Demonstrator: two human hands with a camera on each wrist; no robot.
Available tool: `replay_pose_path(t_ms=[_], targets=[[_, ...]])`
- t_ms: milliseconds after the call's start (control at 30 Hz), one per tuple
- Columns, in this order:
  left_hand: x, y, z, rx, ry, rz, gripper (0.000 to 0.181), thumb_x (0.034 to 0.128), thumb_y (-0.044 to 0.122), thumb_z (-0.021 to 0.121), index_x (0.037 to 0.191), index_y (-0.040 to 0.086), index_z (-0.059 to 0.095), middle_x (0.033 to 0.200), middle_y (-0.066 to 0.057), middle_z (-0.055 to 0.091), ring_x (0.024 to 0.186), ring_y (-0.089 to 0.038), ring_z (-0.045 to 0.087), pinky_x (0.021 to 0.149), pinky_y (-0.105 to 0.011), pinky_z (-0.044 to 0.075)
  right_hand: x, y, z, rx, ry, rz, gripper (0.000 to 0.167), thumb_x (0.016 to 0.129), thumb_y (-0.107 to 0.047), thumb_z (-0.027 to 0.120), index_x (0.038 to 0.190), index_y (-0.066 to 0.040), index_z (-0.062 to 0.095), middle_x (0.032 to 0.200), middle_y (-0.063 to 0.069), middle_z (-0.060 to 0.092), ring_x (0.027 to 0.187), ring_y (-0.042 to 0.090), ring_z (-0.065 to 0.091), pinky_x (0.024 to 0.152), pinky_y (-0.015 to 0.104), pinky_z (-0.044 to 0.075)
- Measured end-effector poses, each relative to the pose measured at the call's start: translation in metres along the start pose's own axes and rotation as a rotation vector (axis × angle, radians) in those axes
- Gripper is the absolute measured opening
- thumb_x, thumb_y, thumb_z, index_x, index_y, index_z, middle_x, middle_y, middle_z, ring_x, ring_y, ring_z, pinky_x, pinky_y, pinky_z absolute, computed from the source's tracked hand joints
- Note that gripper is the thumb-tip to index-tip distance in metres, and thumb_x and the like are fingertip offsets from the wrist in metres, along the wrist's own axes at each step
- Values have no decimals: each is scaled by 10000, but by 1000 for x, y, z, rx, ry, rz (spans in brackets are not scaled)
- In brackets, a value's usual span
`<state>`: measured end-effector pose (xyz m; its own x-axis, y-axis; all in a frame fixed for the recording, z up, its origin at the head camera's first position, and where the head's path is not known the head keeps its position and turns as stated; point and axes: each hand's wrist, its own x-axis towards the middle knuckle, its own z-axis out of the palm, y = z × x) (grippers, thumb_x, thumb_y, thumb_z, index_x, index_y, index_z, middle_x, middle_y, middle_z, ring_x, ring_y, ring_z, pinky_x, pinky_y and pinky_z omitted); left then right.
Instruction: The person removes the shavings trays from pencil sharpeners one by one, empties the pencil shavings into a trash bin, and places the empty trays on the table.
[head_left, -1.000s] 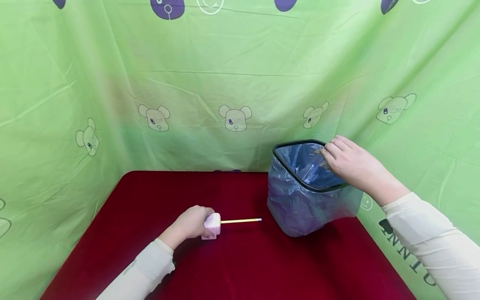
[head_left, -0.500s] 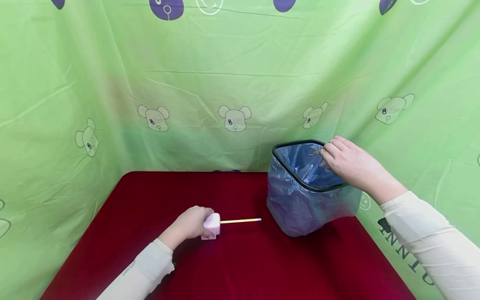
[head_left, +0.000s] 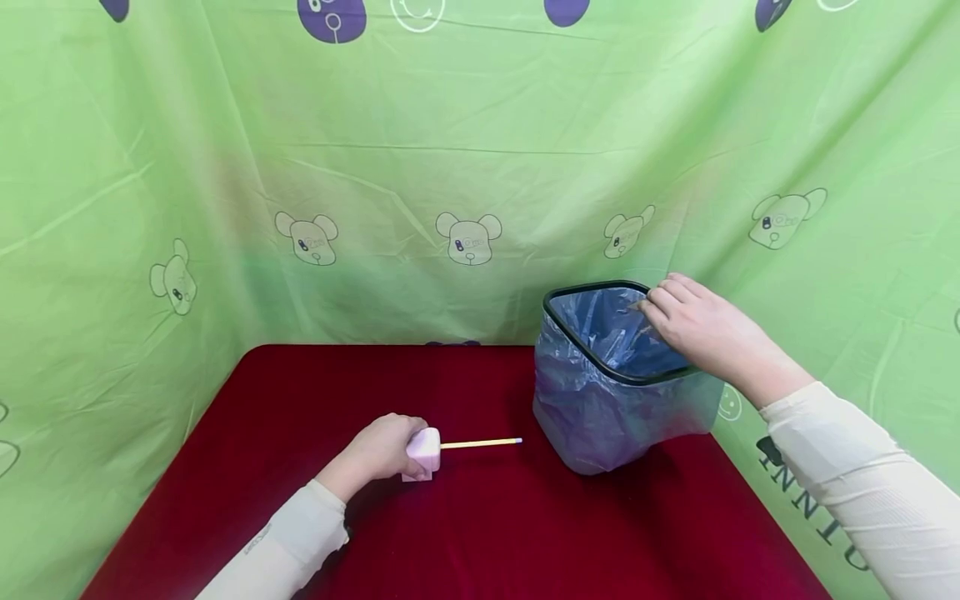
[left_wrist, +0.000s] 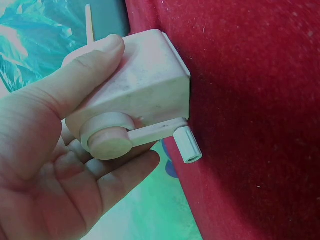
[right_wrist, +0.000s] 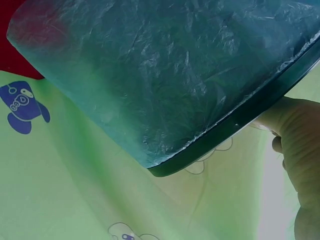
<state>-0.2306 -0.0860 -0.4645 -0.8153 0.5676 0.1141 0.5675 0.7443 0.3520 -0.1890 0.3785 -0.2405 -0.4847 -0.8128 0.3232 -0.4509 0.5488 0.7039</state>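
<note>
My left hand grips a pale pink crank pencil sharpener low over the red cloth. A yellow pencil sticks out of its right side toward the bin. In the left wrist view the thumb lies across the sharpener's top, and the crank handle points outward. My right hand hangs over the right side of a dark-rimmed trash bin, fingers bent downward. Small brownish patches show under its fingertips; whether it pinches anything is unclear. The rim hides those fingertips in the right wrist view.
A translucent bluish bag lines the bin, folded over the rim. The bin stands on the right part of the red-covered table. Green printed curtains enclose the back and both sides.
Both hands, the sharpener with its pencil and the bin keep practically the same places. The head view has shifted only slightly.
</note>
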Motion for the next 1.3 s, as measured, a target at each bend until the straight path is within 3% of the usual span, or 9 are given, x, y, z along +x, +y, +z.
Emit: replay_pose_path(t_ms=[200, 467, 733, 1300], targets=[[0, 0, 0, -14, 3, 2, 601, 612, 309, 984, 1105, 104, 708, 818, 79, 643, 777, -136, 573, 738, -357, 505, -2, -1, -1, 2, -3, -5, 376, 916, 68, 372, 1158, 106, 657, 1074, 256, 618, 1046, 450, 569, 1078, 553, 426], [0, 1, 0, 1, 8, 25, 595, 609, 317, 984, 1089, 101, 707, 811, 81, 642, 772, -129, 575, 738, -354, 506, -4, -1, -2, 6, 3, -16, 422, 916, 74, 310, 1166, 107, 649, 1084, 258, 613, 1043, 448, 564, 1063, 558, 436], [0, 1, 0, 2, 9, 12, 607, 601, 307, 990, 1100, 106, 707, 806, 83, 641, 767, -122, 577, 737, -341, 509, 0, -2, 0, -35, -20, -33, 356, 886, 110, 452, 1182, 82, 648, 1126, 250, 604, 1067, 436, 557, 1079, 547, 427], [0, 1, -1, 0, 1, 11, 605, 604, 321, 988, 1099, 111, 712, 800, 92, 642, 763, -117, 577, 742, -341, 512, 1, -3, 5, -95, -41, -74, 424, 919, 33, 349, 1223, 71, 643, 1194, 249, 608, 1096, 428, 557, 1086, 546, 426]])
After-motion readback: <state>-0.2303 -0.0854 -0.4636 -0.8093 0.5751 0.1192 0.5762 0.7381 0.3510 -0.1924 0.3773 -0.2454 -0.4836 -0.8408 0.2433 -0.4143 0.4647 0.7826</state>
